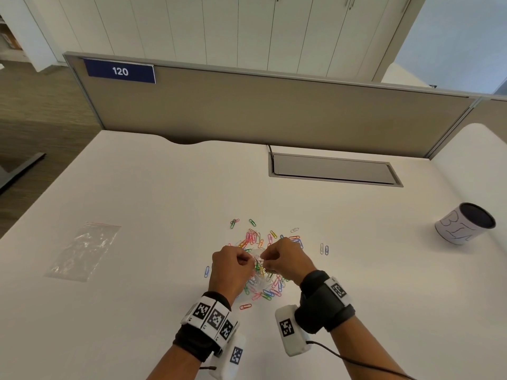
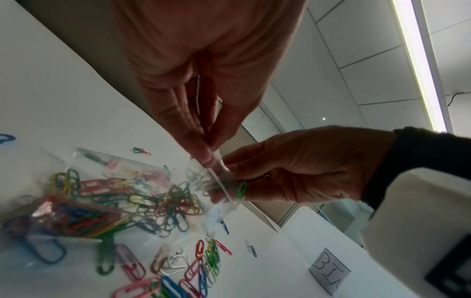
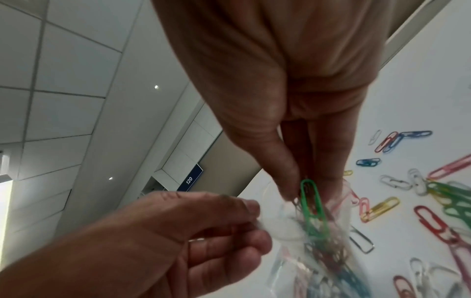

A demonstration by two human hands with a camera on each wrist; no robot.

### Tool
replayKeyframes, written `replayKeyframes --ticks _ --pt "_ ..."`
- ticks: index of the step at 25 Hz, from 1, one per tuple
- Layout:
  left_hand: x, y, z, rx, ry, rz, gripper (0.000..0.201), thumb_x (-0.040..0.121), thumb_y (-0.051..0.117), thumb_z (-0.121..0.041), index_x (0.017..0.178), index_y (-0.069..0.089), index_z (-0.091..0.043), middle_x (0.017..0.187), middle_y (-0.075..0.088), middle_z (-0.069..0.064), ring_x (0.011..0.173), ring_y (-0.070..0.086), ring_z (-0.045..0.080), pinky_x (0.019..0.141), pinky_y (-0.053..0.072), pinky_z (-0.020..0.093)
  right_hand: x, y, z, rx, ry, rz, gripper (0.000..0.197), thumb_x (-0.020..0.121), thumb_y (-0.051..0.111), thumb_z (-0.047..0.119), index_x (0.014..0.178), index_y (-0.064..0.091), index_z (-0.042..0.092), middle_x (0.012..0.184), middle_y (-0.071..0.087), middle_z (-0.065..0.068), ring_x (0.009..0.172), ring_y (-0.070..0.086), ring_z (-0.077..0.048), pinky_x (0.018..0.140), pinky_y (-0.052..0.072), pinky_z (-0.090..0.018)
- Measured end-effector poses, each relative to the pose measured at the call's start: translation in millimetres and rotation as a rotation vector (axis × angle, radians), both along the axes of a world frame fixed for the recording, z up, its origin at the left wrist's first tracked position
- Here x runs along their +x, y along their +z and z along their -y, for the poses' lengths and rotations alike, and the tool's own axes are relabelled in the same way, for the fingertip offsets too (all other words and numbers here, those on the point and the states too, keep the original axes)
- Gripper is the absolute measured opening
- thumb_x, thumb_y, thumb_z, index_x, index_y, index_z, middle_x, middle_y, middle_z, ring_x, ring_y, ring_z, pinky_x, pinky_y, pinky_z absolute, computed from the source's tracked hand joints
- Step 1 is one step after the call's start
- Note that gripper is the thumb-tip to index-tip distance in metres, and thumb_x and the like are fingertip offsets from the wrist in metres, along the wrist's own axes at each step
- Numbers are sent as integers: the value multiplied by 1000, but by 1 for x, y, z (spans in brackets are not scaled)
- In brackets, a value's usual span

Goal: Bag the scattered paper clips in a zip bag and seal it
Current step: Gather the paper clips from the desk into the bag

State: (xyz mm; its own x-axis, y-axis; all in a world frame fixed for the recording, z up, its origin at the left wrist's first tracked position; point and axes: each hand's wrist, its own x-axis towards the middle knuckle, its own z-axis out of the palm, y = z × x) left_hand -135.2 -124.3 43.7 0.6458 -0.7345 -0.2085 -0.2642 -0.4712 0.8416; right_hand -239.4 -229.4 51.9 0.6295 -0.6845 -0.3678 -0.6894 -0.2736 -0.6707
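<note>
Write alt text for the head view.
Both hands work at the mouth of a clear zip bag: left hand pinches its rim, right hand feeds in paper clips. Colourful clips lie scattered on the white desk, a spare bag at left.

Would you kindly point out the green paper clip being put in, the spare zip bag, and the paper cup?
green paper clip (image 3: 312, 203): right wrist view, its long side.
spare zip bag (image 1: 82, 252): head view, middle of the flat plastic.
paper cup (image 1: 455, 229): head view, its white side wall.
</note>
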Motion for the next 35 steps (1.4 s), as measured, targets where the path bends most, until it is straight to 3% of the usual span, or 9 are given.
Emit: replayKeyframes --ticks 5,9,11,14,17,19,27,30,35 --pt "3 2 -2 -10 -2 4 7 83 72 -10 85 76 -4 72 76 11 63 73 20 69 64 37 1 4 -2 181 -105 134 14 87 54 0 92 66 5 103 69 -18 97 68 -30 86 58 -44" --pt "3 3 -2 -18 -8 5 8 83 72 -10 85 76 -4 73 77 11 65 74 21 72 64 39 -9 8 0 383 -155 351 13 85 63 2 98 62 0 105 69 -15 100 68 -26 83 59 -32" --pt "4 3 -2 -15 -10 10 8 83 72 -11 86 76 -4 74 77 11 66 74 22 73 64 39 -16 3 4 253 -207 389 13 83 64 -1 96 62 1 100 70 -12 94 69 -28 79 57 -26" --pt "5 2 -3 -20 -7 40 7 83 73 -11 85 76 -6 77 77 10 67 74 21 74 63 38 -32 -17 9 -166 -91 -37 43 77 76 18 114 55 9 115 61 -8 107 58 -26 84 51 -29" --pt "5 4 -2 -14 -15 105 10 82 73 -15 87 77 -6 83 78 8 72 73 17 75 62 31 -39 -40 -3 -154 17 -321 97 63 84 41 141 31 15 135 40 -11 126 37 -30 100 45 -45" --pt "5 5 -2 -15 -15 113 10 82 73 -15 86 78 -7 82 78 8 71 73 17 74 61 30 -35 -53 -13 -187 73 -321 106 60 84 46 144 25 21 138 34 -10 127 32 -29 102 44 -45" --pt "8 5 -5 -9 -2 101 9 81 73 -14 83 78 -7 79 78 8 70 73 18 75 62 34 -32 -78 -11 -406 41 -100 14 85 63 10 99 64 12 101 60 -7 93 54 -26 71 42 -26" --pt "8 3 -4 -14 -6 95 9 81 74 -15 83 78 -7 78 77 8 69 74 18 75 62 37 -30 -72 -5 -416 50 -130 12 89 51 6 90 63 8 90 59 -8 77 49 -21 66 34 -24" --pt "5 4 -3 -22 -22 75 10 81 73 -13 85 77 -5 78 77 11 70 74 21 75 63 39 -28 -70 0 -404 59 -182 16 84 52 3 88 66 9 93 69 -9 84 62 -26 69 44 -29"
